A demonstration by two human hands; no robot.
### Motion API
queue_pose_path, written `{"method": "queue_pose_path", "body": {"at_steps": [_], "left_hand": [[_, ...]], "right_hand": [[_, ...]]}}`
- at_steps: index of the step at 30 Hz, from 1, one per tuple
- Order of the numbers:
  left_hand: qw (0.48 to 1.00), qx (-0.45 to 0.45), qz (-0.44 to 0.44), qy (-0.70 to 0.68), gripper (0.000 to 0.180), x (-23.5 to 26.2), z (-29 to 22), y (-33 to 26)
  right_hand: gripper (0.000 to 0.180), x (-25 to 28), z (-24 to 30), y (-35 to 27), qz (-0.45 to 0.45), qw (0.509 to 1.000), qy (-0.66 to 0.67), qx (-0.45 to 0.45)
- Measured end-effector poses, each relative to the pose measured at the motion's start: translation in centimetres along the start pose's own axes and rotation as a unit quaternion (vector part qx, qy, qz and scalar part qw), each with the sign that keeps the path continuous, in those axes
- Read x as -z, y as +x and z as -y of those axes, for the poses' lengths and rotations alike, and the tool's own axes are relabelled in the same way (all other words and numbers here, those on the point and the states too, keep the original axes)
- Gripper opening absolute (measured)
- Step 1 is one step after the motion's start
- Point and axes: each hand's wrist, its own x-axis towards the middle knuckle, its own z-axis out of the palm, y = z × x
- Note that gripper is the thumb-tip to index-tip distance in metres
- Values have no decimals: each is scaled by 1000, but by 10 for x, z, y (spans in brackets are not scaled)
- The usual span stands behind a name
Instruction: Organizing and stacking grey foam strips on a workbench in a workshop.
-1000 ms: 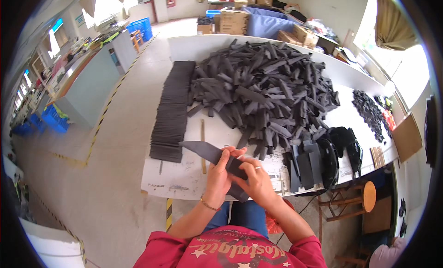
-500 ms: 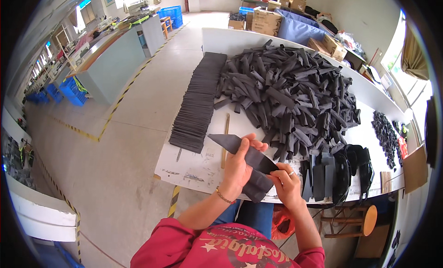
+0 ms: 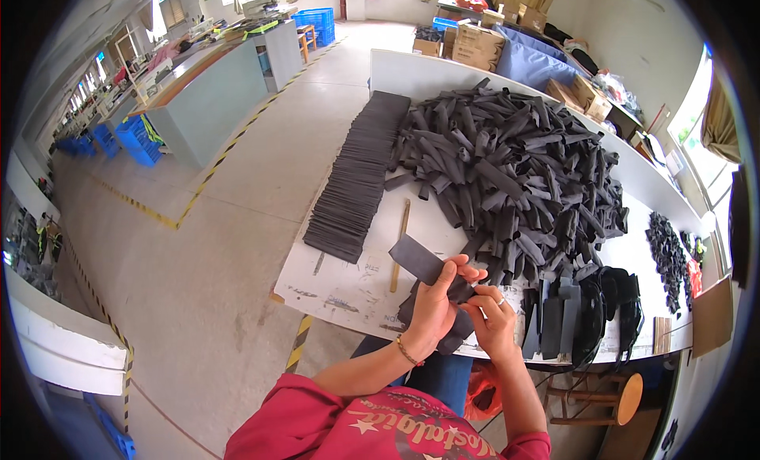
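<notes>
Bare counter (image 3: 372,284) shows around a stick (image 3: 400,242), between the stack (image 3: 360,175) and the pile (image 3: 514,175); its near edge runs beneath the hands. Over that edge is the strip (image 3: 417,258), dark grey, matte, its far end flat. The left hand (image 3: 434,313) clasps it, fingertips slightly spread; the right hand (image 3: 492,321), fingers curled, pinches it.

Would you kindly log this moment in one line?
left hand: holding dark material; right hand: holding same material; ahead: loose heap, packed row
</notes>
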Motion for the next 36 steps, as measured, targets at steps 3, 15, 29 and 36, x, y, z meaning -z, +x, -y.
{"method": "queue_pose_path", "body": {"at_steps": [3,15,29,36], "left_hand": [[1000,-8,-3,-5,32,0,4,-1],[999,-12,-9,-32,31,0,8,-3],[1000,-5,-11,-24,32,3,5,-2],[998,-37,-17,46,40,4,-9,8]], "right_hand": [[16,-2,-4,-3,5,1000,2,-12],[15,-4,-2,3,12,1000,13,-6],[13,-7,0,1,20,999,16,-33],[14,-36,14,2,-64,946,203,-243]]}}
